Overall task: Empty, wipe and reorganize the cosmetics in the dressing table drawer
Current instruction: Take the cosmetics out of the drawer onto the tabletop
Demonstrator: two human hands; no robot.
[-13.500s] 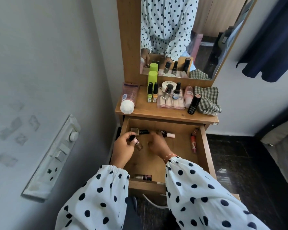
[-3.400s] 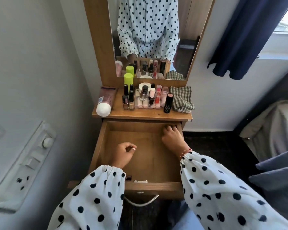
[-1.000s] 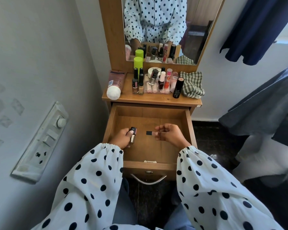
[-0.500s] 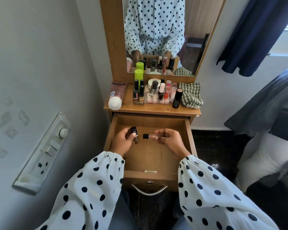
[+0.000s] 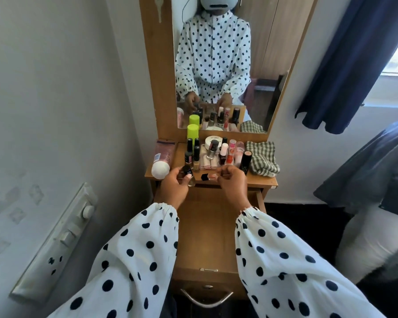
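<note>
Holding a small black-capped bottle (image 5: 188, 176), the left hand (image 5: 175, 187) is hovering over the front edge of the dressing table top (image 5: 260, 180). The right hand (image 5: 233, 183) is pinching a thin black-capped tube (image 5: 208, 177) just beside it. Both are hanging above the open drawer (image 5: 205, 237).

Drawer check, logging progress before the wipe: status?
Left hand grips a bottle; right hand pinches a tube. Both at the tabletop edge. Drawer open, visible floor bare.

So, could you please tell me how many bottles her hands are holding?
2: a black-capped bottle in the left hand, a slim black-capped one in the right hand.
</note>
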